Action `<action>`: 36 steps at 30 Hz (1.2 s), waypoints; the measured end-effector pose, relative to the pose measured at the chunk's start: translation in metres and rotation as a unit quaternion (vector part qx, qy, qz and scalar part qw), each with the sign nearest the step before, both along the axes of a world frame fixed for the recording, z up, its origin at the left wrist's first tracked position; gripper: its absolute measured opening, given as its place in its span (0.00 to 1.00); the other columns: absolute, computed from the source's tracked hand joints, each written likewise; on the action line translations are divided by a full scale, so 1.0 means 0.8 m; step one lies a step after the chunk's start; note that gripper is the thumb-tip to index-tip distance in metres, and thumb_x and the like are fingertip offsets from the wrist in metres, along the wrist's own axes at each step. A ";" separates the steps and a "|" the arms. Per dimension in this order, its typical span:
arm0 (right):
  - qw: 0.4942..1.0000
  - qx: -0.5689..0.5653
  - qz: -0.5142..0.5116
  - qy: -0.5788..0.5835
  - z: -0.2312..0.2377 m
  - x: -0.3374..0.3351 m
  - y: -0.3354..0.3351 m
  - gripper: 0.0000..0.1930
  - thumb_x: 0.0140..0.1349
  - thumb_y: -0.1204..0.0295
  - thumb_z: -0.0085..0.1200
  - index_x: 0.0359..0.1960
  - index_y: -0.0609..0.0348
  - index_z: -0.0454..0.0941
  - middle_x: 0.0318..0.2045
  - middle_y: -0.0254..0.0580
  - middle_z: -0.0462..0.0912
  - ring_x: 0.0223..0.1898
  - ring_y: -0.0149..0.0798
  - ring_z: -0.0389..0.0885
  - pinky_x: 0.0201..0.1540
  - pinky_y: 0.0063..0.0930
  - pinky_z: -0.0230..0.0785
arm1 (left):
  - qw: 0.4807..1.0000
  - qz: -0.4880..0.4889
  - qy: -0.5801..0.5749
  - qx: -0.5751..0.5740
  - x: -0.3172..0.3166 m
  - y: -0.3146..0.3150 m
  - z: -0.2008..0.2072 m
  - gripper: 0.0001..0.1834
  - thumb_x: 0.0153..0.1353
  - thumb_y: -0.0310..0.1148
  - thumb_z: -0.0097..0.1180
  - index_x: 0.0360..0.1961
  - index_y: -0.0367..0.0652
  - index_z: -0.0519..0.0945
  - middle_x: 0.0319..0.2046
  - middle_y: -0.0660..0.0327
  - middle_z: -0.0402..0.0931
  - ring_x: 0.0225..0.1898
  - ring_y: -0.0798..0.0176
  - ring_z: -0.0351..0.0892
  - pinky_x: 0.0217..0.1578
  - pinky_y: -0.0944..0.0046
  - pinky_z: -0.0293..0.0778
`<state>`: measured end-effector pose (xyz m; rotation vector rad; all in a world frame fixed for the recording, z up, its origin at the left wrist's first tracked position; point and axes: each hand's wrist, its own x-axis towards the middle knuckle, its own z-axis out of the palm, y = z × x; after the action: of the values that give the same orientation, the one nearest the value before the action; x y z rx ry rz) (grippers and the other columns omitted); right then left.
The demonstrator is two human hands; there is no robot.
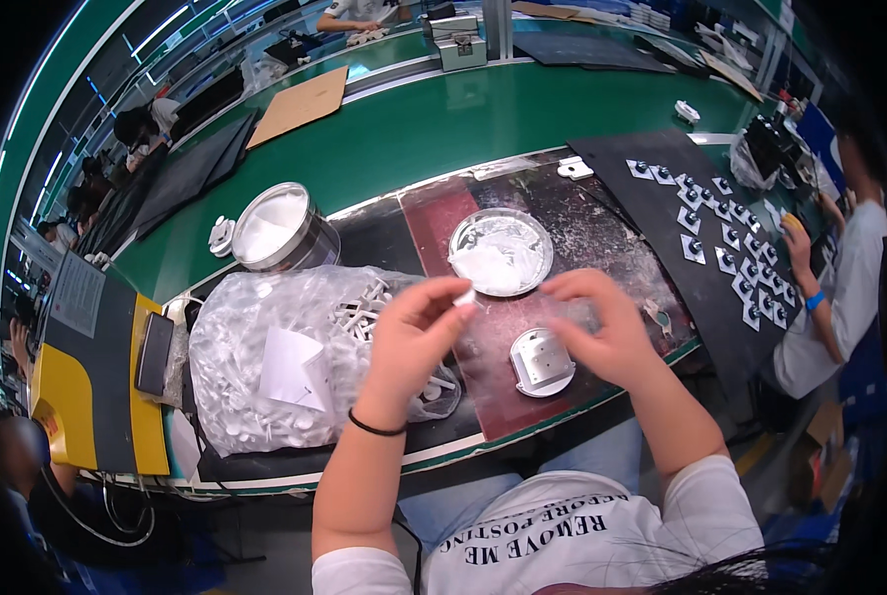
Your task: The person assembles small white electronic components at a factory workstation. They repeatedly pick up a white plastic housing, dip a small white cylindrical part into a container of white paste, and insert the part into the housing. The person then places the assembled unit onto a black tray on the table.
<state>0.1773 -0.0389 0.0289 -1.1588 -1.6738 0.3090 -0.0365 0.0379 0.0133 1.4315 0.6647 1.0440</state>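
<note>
Between the thumb and fingers of my left hand (422, 327) is a small white piece (469, 297), mostly covered by the fingertips. My right hand (602, 327) is open, thumb and fingers apart, above and beside a round white housing with a metal plate (543, 363) that lies on the dark red mat (498, 421). Just beyond both hands sits a shallow round dish (459, 248) with white paste smeared in it. Left of my left hand, a large clear plastic bag (227, 342) bulges with white plastic parts, a sheet of paper (295, 370) on top.
A metal can (315, 243) of white material stands behind the bag. At the left is a yellow and grey machine (106, 397) with a phone (154, 352) beside it. On the right, a black board (652, 213) carries several small square parts near a co-worker's hand (796, 238).
</note>
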 end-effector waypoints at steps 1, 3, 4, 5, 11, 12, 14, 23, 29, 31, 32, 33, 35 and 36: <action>1.000 -0.014 0.016 0.007 0.004 -0.008 0.006 0.08 0.54 0.74 0.58 0.36 0.58 0.78 0.36 0.44 0.80 0.42 0.43 0.78 0.43 0.34 0.68 | 0.994 -0.053 -0.078 -0.049 0.005 -0.007 -0.003 0.14 0.57 0.22 0.58 0.46 0.35 0.77 0.39 0.61 0.78 0.41 0.71 0.76 0.43 0.72 0.71; 0.996 -0.046 0.052 -0.061 0.013 -0.015 0.018 0.09 0.54 0.71 0.60 0.36 0.57 0.78 0.34 0.43 0.81 0.40 0.45 0.79 0.42 0.35 0.69 | 0.987 -0.096 -0.109 -0.061 0.013 -0.016 -0.004 0.18 0.57 0.20 0.58 0.50 0.34 0.73 0.43 0.60 0.76 0.44 0.70 0.75 0.45 0.71 0.72; 0.991 -0.063 0.070 -0.095 0.016 -0.017 0.021 0.10 0.54 0.69 0.60 0.36 0.57 0.78 0.33 0.42 0.81 0.39 0.45 0.79 0.41 0.36 0.70 | 0.983 -0.107 -0.134 -0.063 0.017 -0.019 -0.004 0.19 0.58 0.20 0.58 0.51 0.34 0.72 0.44 0.60 0.75 0.45 0.69 0.74 0.45 0.70 0.71; 0.992 -0.029 0.070 -0.101 0.016 -0.019 0.025 0.10 0.54 0.68 0.60 0.37 0.56 0.78 0.31 0.42 0.81 0.35 0.47 0.79 0.38 0.36 0.70 | 0.984 -0.106 -0.134 -0.057 0.016 -0.018 -0.005 0.19 0.58 0.20 0.58 0.51 0.35 0.72 0.44 0.59 0.75 0.45 0.69 0.74 0.45 0.70 0.71; 0.988 0.001 0.067 -0.138 0.012 -0.010 0.044 0.08 0.54 0.70 0.59 0.35 0.57 0.79 0.31 0.42 0.81 0.35 0.46 0.79 0.39 0.36 0.70 | 0.994 -0.047 -0.095 -0.029 0.019 -0.012 -0.014 0.31 0.59 0.23 0.57 0.63 0.37 0.61 0.48 0.55 0.71 0.49 0.65 0.72 0.49 0.67 0.69; 0.991 0.010 0.038 -0.126 0.012 -0.003 0.052 0.08 0.54 0.70 0.59 0.35 0.57 0.79 0.31 0.42 0.80 0.35 0.46 0.78 0.39 0.36 0.70 | 0.995 -0.023 -0.094 -0.010 0.022 -0.010 -0.016 0.34 0.59 0.23 0.57 0.65 0.39 0.57 0.50 0.54 0.70 0.50 0.64 0.71 0.50 0.65 0.69; 0.994 0.025 -0.022 -0.100 0.008 0.015 0.076 0.07 0.54 0.71 0.59 0.34 0.57 0.80 0.32 0.42 0.80 0.37 0.46 0.77 0.41 0.37 0.69 | 0.997 0.009 -0.077 0.015 0.023 -0.006 -0.018 0.39 0.59 0.25 0.57 0.68 0.41 0.50 0.52 0.52 0.68 0.51 0.62 0.70 0.52 0.63 0.67; 0.954 0.008 -0.123 -0.275 -0.035 0.061 0.102 0.04 0.53 0.71 0.57 0.29 0.56 0.80 0.30 0.36 0.79 0.40 0.42 0.74 0.46 0.37 0.65 | 0.998 0.003 -0.008 0.063 0.019 -0.008 -0.013 0.43 0.56 0.23 0.56 0.69 0.43 0.47 0.55 0.53 0.64 0.52 0.62 0.68 0.53 0.63 0.66; 0.937 0.015 -0.136 -0.320 -0.036 0.056 0.098 0.03 0.52 0.72 0.57 0.28 0.55 0.81 0.28 0.35 0.78 0.39 0.41 0.74 0.46 0.36 0.63 | 0.998 -0.003 0.001 0.062 0.020 -0.012 -0.009 0.43 0.55 0.22 0.56 0.69 0.44 0.47 0.55 0.53 0.64 0.50 0.64 0.70 0.52 0.63 0.67; 0.937 0.015 -0.134 -0.323 -0.037 0.056 0.098 0.03 0.52 0.72 0.57 0.28 0.55 0.81 0.28 0.35 0.78 0.39 0.40 0.74 0.46 0.36 0.63 | 0.998 -0.005 0.008 0.069 0.020 -0.013 -0.008 0.43 0.55 0.21 0.56 0.69 0.44 0.48 0.55 0.53 0.64 0.50 0.64 0.70 0.51 0.63 0.67; 0.937 0.016 -0.132 -0.323 -0.037 0.056 0.098 0.03 0.52 0.72 0.57 0.28 0.55 0.81 0.28 0.35 0.78 0.39 0.40 0.73 0.46 0.36 0.63 | 0.997 -0.006 0.013 0.070 0.020 -0.014 -0.008 0.43 0.55 0.21 0.56 0.69 0.44 0.48 0.55 0.52 0.64 0.50 0.64 0.70 0.51 0.63 0.67; 0.937 0.017 -0.130 -0.324 -0.038 0.055 0.099 0.03 0.52 0.72 0.57 0.28 0.55 0.81 0.28 0.35 0.78 0.39 0.40 0.73 0.46 0.36 0.63 | 0.997 -0.008 0.019 0.070 0.019 -0.014 -0.009 0.42 0.55 0.21 0.56 0.69 0.44 0.48 0.55 0.52 0.64 0.50 0.64 0.70 0.51 0.63 0.67; 0.937 0.015 -0.129 -0.324 -0.039 0.055 0.099 0.03 0.52 0.72 0.57 0.28 0.55 0.81 0.28 0.35 0.77 0.40 0.40 0.73 0.46 0.36 0.63 | 0.997 -0.010 0.029 0.075 0.019 -0.014 -0.009 0.42 0.55 0.21 0.56 0.69 0.43 0.49 0.55 0.52 0.64 0.50 0.64 0.70 0.51 0.63 0.67; 0.937 0.013 -0.129 -0.324 -0.041 0.056 0.099 0.03 0.52 0.72 0.57 0.28 0.55 0.81 0.28 0.35 0.77 0.40 0.40 0.73 0.47 0.36 0.63 | 0.996 -0.011 0.033 0.079 0.019 -0.015 -0.008 0.42 0.55 0.21 0.56 0.69 0.43 0.49 0.55 0.52 0.64 0.50 0.64 0.70 0.51 0.63 0.67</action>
<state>0.2219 0.0406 -0.0035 -1.5477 -2.0358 -0.2994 -0.0214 0.0262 0.0072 1.6127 0.6228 1.0562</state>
